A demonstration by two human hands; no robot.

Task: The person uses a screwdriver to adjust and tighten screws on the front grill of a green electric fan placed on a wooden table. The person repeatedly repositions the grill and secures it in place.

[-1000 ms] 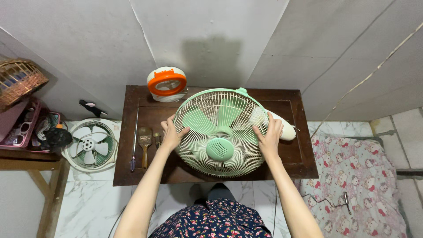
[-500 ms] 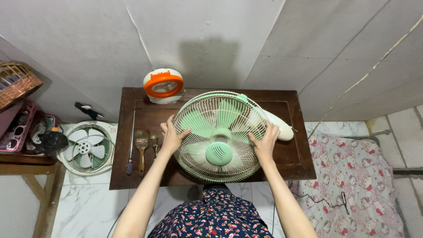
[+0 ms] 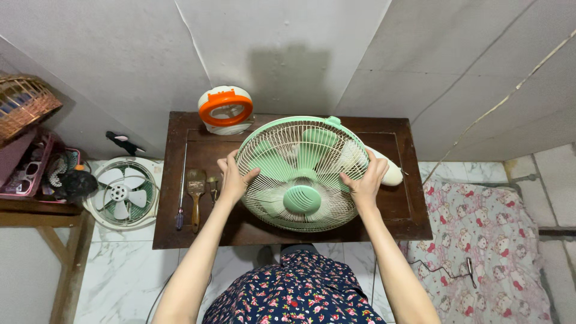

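Dark wooden table point(image 3: 198, 240) against a pale tiled wall, marble-look floor below, seen from overhead. Green electric fan point(image 3: 302, 173) sits on the table's middle, tipped back so the round wire grille faces up toward the camera; its cream motor housing and neck point(image 3: 389, 173) stick out to the right, so the long axis runs roughly left-right across the table.

Left hand point(image 3: 233, 179) is on the grille's left rim, fingers spread and curled over the wire, thumb on the front face. Right hand point(image 3: 365, 181) mirrors it on the right rim, fingers half closed over the edge. Both grip the guard, neither fully fisted.

Handling judgement: fan looks light at the guard and heavier at the motor end, so it probably wants to tip right. Wire grille is thin and springy (likely flexes if squeezed), the plastic blades behind it are brittle-looking. Rim ring is the firm hold; the neck is the other.

Outward: a paintbrush point(image 3: 195, 186) and a long screwdriver point(image 3: 181, 198) lie on the table's left part, small item beside them too blurred to name. An orange-and-white round lamp point(image 3: 225, 110) stands at the back edge. On the floor left, a white fan point(image 3: 122, 193) lies flat. Patterned fabric point(image 3: 480, 240) covers the floor at right.
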